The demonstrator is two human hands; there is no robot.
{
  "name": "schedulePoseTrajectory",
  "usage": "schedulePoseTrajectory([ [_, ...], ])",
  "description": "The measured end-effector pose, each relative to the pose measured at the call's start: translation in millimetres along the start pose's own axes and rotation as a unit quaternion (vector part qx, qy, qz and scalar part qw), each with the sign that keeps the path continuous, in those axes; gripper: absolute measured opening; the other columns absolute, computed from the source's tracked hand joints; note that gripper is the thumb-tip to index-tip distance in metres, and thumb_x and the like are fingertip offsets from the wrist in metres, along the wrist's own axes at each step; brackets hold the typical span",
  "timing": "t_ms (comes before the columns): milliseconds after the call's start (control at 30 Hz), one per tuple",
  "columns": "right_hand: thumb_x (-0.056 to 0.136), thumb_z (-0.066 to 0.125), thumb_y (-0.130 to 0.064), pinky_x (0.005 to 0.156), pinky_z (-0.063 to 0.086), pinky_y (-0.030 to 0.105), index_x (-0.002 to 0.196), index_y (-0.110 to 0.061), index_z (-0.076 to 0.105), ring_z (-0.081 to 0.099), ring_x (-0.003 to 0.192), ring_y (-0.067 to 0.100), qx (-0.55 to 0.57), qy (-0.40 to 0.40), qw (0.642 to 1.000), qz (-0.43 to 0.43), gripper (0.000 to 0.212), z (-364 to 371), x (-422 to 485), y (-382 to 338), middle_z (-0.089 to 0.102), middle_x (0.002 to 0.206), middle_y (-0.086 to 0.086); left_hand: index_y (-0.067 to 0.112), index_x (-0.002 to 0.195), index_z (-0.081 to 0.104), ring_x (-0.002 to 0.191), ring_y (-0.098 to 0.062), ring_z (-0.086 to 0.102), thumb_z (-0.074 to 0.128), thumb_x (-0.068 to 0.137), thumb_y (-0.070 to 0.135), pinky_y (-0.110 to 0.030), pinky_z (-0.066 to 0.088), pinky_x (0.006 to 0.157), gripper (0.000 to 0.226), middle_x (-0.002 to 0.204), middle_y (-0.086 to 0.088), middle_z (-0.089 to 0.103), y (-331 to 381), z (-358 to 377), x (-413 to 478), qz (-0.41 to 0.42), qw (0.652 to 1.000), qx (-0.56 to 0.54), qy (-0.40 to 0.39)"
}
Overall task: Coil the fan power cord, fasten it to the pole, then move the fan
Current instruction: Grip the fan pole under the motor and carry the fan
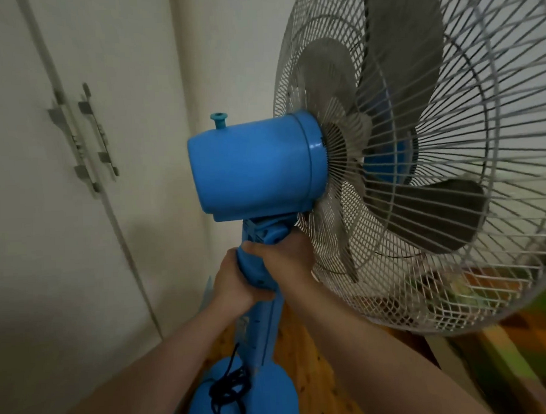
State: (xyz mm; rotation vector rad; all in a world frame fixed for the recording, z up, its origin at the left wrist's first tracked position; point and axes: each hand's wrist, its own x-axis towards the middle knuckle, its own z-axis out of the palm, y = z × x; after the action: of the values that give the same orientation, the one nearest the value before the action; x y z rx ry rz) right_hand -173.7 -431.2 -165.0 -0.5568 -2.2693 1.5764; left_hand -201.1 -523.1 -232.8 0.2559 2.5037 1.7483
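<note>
Both hands wrapped round the fan neck, left hand point(234, 282) lower, right hand point(279, 257) above; cord point(228, 391) hangs bundled by the pole point(263, 328) over the base point(272, 392); lift straight, keep it upright, mind the cupboard point(77, 136)

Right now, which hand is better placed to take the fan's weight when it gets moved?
Probably the right hand: it clasps the blue neck higher, just under the motor housing. The left hand grips lower. Both are closed on it, so the difference is slight.
</note>
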Motion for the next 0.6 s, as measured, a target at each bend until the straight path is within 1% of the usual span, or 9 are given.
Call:
schedulePoseTrajectory([
  [67, 0.059, 0.083, -0.036, 0.067, 0.046, 0.023, 0.095, -0.015, 0.060, 0.059, 0.077, 0.011, 0.001, -0.004, 1.000, 0.005, 0.047, 11, 18, 4, 0.061, 0.086, -0.008, 0.019, 0.100, 0.042, 0.089, -0.012, 0.058, 0.090, 0.046, 0.007, -0.021, 0.049, 0.062, 0.073, 0.095, 0.008, 0.056, -7, 0, 20, -0.007, 1.000, -0.001, -0.007],
  [133, 0.060, 0.083, -0.034, 0.071, 0.049, 0.025, 0.098, -0.014, 0.060, 0.062, 0.083, 0.014, -0.005, -0.005, 1.000, 0.010, 0.049, 26, 41, 8, 0.063, 0.093, -0.005, 0.019, 0.101, 0.042, 0.089, -0.011, 0.057, 0.090, 0.047, 0.007, -0.017, 0.047, 0.061, 0.073, 0.095, 0.010, 0.055, -15, -2, 45, -0.010, 1.000, -0.012, -0.015],
  [233, 0.061, 0.081, -0.030, 0.078, 0.053, 0.031, 0.103, -0.010, 0.060, 0.063, 0.090, 0.018, -0.019, -0.007, 0.999, 0.035, 0.051, 53, 77, 10, 0.066, 0.103, 0.002, 0.020, 0.102, 0.043, 0.092, -0.012, 0.057, 0.090, 0.046, 0.010, -0.025, 0.052, 0.070, 0.074, 0.096, 0.008, 0.055, -31, -7, 84, -0.016, 0.999, -0.018, -0.027],
  [300, 0.062, 0.081, -0.029, 0.077, 0.054, 0.031, 0.102, -0.009, 0.060, 0.063, 0.090, 0.020, -0.032, -0.005, 0.998, 0.048, 0.050, 75, 100, 10, 0.066, 0.102, 0.003, 0.022, 0.100, 0.045, 0.097, -0.017, 0.059, 0.090, 0.041, 0.014, -0.035, 0.055, 0.079, 0.074, 0.101, 0.004, 0.057, -45, -13, 116, -0.040, 0.998, -0.038, -0.035],
  [333, 0.063, 0.080, -0.030, 0.076, 0.054, 0.032, 0.100, -0.009, 0.059, 0.063, 0.088, 0.020, -0.042, -0.002, 0.998, 0.049, 0.048, 83, 109, 9, 0.066, 0.100, 0.004, 0.022, 0.099, 0.046, 0.100, -0.019, 0.059, 0.090, 0.041, 0.015, -0.036, 0.054, 0.080, 0.074, 0.103, 0.002, 0.058, -51, -16, 127, -0.042, 0.998, -0.040, -0.036],
  [400, 0.064, 0.079, -0.029, 0.073, 0.053, 0.031, 0.096, -0.009, 0.059, 0.063, 0.083, 0.020, -0.058, 0.003, 0.997, 0.052, 0.043, 97, 126, 7, 0.065, 0.095, 0.004, 0.020, 0.101, 0.044, 0.099, -0.017, 0.058, 0.090, 0.046, 0.010, -0.030, 0.051, 0.077, 0.072, 0.103, 0.002, 0.058, -58, -22, 148, -0.027, 0.998, -0.020, -0.044],
  [500, 0.064, 0.079, -0.029, 0.075, 0.053, 0.031, 0.098, -0.008, 0.059, 0.064, 0.088, 0.021, -0.059, 0.023, 0.996, 0.067, 0.045, 115, 154, 7, 0.063, 0.094, 0.001, 0.015, 0.114, 0.045, 0.094, -0.011, 0.055, 0.089, 0.047, 0.009, -0.025, 0.044, 0.079, 0.080, 0.101, 0.006, 0.054, -64, -28, 179, -0.001, 0.998, 0.005, -0.056],
  [567, 0.063, 0.079, -0.030, 0.076, 0.052, 0.030, 0.102, -0.007, 0.059, 0.063, 0.089, 0.020, -0.058, 0.028, 0.995, 0.080, 0.048, 125, 172, 9, 0.062, 0.098, -0.001, 0.017, 0.116, 0.045, 0.093, -0.010, 0.054, 0.089, 0.044, 0.014, -0.026, 0.044, 0.083, 0.085, 0.102, 0.006, 0.054, -71, -27, 200, -0.003, 0.997, 0.009, -0.076],
  [600, 0.063, 0.079, -0.029, 0.074, 0.050, 0.028, 0.102, -0.008, 0.059, 0.061, 0.087, 0.018, -0.054, 0.026, 0.995, 0.085, 0.049, 125, 175, 10, 0.060, 0.097, -0.002, 0.021, 0.110, 0.046, 0.096, -0.012, 0.056, 0.089, 0.041, 0.019, -0.030, 0.048, 0.086, 0.082, 0.105, 0.005, 0.056, -73, -25, 205, -0.012, 0.996, 0.002, -0.087],
])
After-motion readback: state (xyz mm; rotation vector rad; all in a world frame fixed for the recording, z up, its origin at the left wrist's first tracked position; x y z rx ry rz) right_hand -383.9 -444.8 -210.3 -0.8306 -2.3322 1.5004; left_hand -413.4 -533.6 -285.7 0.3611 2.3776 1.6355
